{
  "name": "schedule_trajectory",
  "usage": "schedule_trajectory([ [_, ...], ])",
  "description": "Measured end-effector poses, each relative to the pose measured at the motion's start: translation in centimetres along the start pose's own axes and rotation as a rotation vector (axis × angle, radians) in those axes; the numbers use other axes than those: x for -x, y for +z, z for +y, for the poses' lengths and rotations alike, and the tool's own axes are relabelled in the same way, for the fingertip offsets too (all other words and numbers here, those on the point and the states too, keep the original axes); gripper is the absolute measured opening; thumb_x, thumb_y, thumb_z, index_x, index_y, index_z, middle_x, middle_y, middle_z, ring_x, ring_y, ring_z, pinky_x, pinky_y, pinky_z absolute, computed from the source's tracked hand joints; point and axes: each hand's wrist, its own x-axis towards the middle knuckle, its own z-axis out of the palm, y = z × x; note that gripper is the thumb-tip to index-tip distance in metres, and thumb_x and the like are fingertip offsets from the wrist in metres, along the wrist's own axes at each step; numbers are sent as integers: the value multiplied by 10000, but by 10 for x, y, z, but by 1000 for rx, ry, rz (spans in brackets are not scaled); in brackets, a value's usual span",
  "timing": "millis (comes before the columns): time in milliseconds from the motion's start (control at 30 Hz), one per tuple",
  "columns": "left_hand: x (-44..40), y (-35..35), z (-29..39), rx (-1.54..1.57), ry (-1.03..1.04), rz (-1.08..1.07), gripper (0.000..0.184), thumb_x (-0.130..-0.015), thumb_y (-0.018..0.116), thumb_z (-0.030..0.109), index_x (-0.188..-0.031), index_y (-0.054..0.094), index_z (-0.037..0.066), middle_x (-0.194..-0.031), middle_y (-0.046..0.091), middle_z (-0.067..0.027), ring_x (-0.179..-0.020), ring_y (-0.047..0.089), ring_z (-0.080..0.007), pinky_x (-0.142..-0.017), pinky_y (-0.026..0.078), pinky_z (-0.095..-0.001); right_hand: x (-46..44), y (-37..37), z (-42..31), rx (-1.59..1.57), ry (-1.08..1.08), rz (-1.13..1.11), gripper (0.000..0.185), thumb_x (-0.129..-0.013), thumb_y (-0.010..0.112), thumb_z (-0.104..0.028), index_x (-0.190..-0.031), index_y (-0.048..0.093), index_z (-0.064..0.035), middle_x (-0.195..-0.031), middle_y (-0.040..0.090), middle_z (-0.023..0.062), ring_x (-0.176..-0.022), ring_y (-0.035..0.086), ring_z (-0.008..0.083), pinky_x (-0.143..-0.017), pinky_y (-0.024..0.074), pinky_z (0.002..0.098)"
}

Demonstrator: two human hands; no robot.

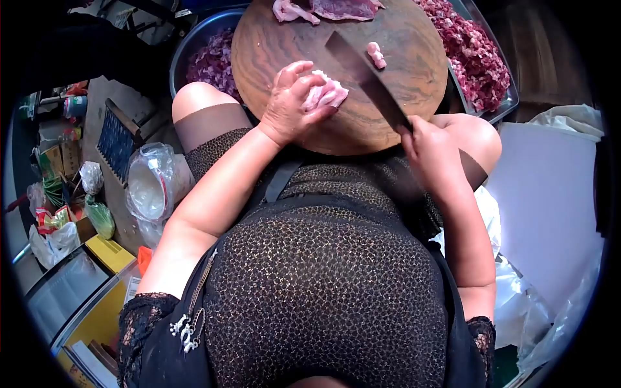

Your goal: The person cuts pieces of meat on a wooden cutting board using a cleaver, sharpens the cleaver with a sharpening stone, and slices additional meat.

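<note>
My left hand (pixel 294 103) is closed around a pale pink piece of meat (pixel 328 92) on the round wooden chopping block (pixel 272 55). In my right hand (pixel 430 145) is the handle of a cleaver (pixel 369 81), its dark, slightly blurred blade slanting up and left over the block. The blade is apart from the meat under my left hand. To the right of the blade lies a small strip of fatty meat (pixel 376 55). Larger raw cuts (pixel 346 8) rest at the block's far edge.
A metal basin (pixel 176 71) with chopped meat stands left of the block, and a metal tray (pixel 511 97) heaped with chopped meat stands right. Plastic-wrapped white tubs (pixel 147 181) are by my left knee. A large pale container (pixel 550 187) is at right.
</note>
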Motion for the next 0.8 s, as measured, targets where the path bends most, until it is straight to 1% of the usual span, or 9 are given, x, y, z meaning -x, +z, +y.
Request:
schedule_trajectory([
  [100,3,-2,-1,-114,41,-30,316,-725,807,205,-991,675,95,-1091,604,-125,-1023,589,-318,-859,496,-410,5,11,-9,74,-61,14,157,-936,543,-180,-879,560,-35,-748,651,182,-680,655,359,-598,523,468],
  [167,9,7,-11,30,9,-160,252,-760,774,176,-983,693,93,-1034,638,-97,-916,623,-303,-810,509,-393,2,15,-12,123,-69,-47,145,-926,530,-162,-870,557,-31,-747,655,183,-685,662,352,-597,530,462],
  [200,3,10,-8,56,93,-113,265,-775,757,155,-1028,700,102,-989,651,-86,-845,634,-298,-775,516,-382,-1,17,-13,171,-76,-102,135,-917,517,-143,-861,553,-26,-747,658,183,-691,669,345,-597,537,456],
  [333,-7,13,2,91,91,-69,287,-770,756,147,-1048,704,104,-1004,658,-94,-923,628,-297,-834,521,-394,-16,9,-24,235,-11,-321,96,-871,484,-81,-871,542,-5,-752,663,202,-724,685,349,-615,550,456],
  [400,-4,19,-8,-9,206,-98,352,-757,755,151,-1095,683,81,-1073,650,-111,-1001,610,-313,-921,500,-410,-30,11,-27,202,-48,-321,96,-871,486,-84,-875,543,-6,-755,667,197,-725,687,347,-621,553,458],
  [500,-5,15,-10,20,144,-115,418,-748,747,154,-1144,657,59,-1137,633,-135,-1062,589,-339,-988,464,-435,-66,28,-37,166,-146,-262,135,-869,510,-103,-910,584,2,-776,681,194,-735,692,355,-648,560,467],
  [533,-1,17,-5,40,51,-118,287,-739,721,111,-1020,690,61,-1155,627,-108,-1121,562,-314,-1044,426,-430,-82,36,-46,155,-158,-237,176,-864,521,-102,-968,609,10,-803,688,202,-736,692,361,-649,562,460],
  [700,5,15,-7,63,55,-100,230,-725,744,132,-930,688,44,-1012,636,-123,-944,600,-317,-852,499,-414,-100,36,-52,161,-180,-249,193,-888,496,-116,-992,628,-21,-861,688,210,-825,683,369,-707,552,461],
  [800,4,13,-3,23,76,-88,210,-719,756,120,-898,678,45,-970,629,-108,-930,602,-315,-839,503,-406,-70,17,-16,172,-82,-320,201,-915,496,-157,-928,630,-8,-852,673,229,-831,664,393,-727,527,494],
])
